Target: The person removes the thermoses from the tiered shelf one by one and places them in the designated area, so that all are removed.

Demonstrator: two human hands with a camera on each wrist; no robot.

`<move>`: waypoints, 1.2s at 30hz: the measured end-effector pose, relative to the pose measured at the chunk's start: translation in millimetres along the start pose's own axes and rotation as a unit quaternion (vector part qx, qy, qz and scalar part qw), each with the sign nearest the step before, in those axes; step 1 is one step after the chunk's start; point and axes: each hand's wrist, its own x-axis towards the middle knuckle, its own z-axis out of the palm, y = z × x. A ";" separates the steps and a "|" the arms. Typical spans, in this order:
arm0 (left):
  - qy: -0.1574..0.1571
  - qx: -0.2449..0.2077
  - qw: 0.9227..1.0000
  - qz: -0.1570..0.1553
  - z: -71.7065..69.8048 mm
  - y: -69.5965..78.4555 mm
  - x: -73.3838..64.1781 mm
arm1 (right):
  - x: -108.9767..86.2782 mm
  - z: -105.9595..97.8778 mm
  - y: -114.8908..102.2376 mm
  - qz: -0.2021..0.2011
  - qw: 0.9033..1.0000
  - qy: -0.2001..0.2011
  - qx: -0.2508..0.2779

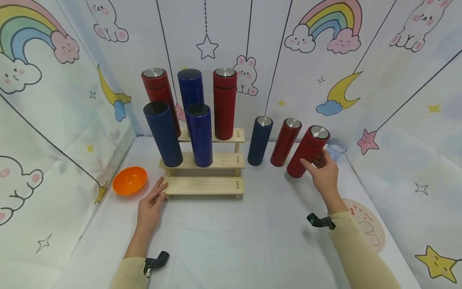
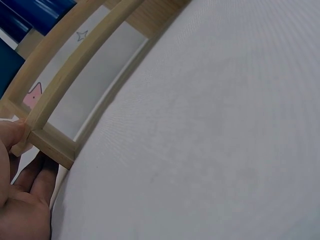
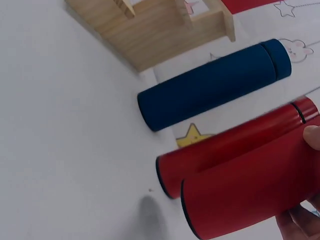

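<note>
My right hand (image 1: 325,176) grips a red thermos bottle (image 1: 306,154) with a steel lid, thumb on the near side and fingers behind. In the right wrist view this red bottle (image 3: 250,187) leans, its base close over the white tabletop. At the left end of the lowest step of a wooden tiered rack (image 1: 202,185), my left hand (image 1: 149,208) holds the corner. The left wrist view has the thumb above the rack's end piece (image 2: 52,147) and fingers below. Left of the held bottle stand another red bottle (image 1: 286,142) and a dark blue one (image 1: 260,141).
On the middle step stand a dark blue bottle (image 1: 164,134) and a glossy blue bottle (image 1: 200,136). The top step bears two red bottles, one at right (image 1: 225,106), and a blue one (image 1: 191,86). An orange bowl (image 1: 130,180) sits left; a clear cup (image 1: 336,149) stands behind my right hand.
</note>
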 end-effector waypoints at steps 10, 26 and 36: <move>0.003 -0.004 1.000 -0.009 4.6 17.4 -0.2 | 24.6 -5.4 17.2 0.022 1.000 0.015 -0.006; 0.005 -0.007 1.000 0.006 1.6 0.2 2.4 | 51.8 8.4 41.8 0.031 0.999 0.028 0.001; 0.002 -0.018 1.000 0.011 1.5 1.8 0.7 | 54.8 14.4 51.5 0.040 0.999 0.019 -0.005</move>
